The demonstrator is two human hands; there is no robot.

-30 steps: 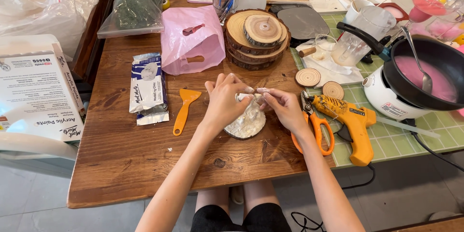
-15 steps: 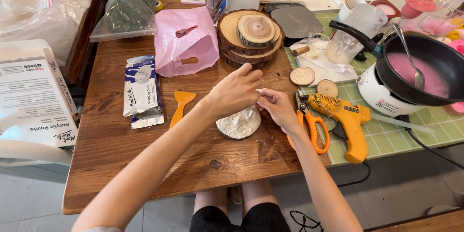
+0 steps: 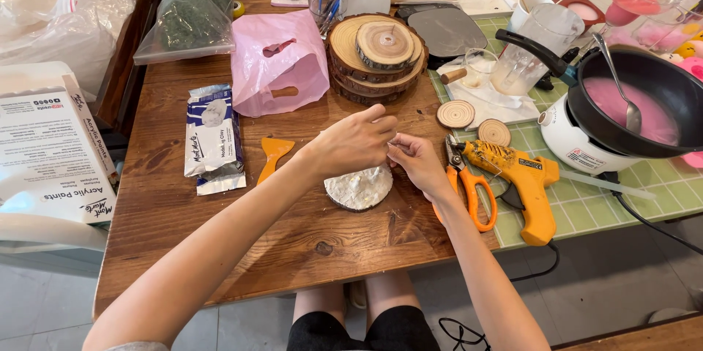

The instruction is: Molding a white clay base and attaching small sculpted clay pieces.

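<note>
Clay: lumpy white clay disc on a round wood slice (image 3: 359, 188), lying on the brown plank counter (image 3: 168, 219) just below both hands
Left hand (image 3: 351, 142): fingers pinched together on something too small to tell
Right hand (image 3: 419, 164): fingertips pinched, meeting the left
Beside: orange-handled metal scissors (image 3: 469, 186), glossy yellow plastic glue gun (image 3: 521, 179)

Brown wooden table (image 3: 183, 212) under even light, pale grey tiled floor (image 3: 44, 300) below.
</note>
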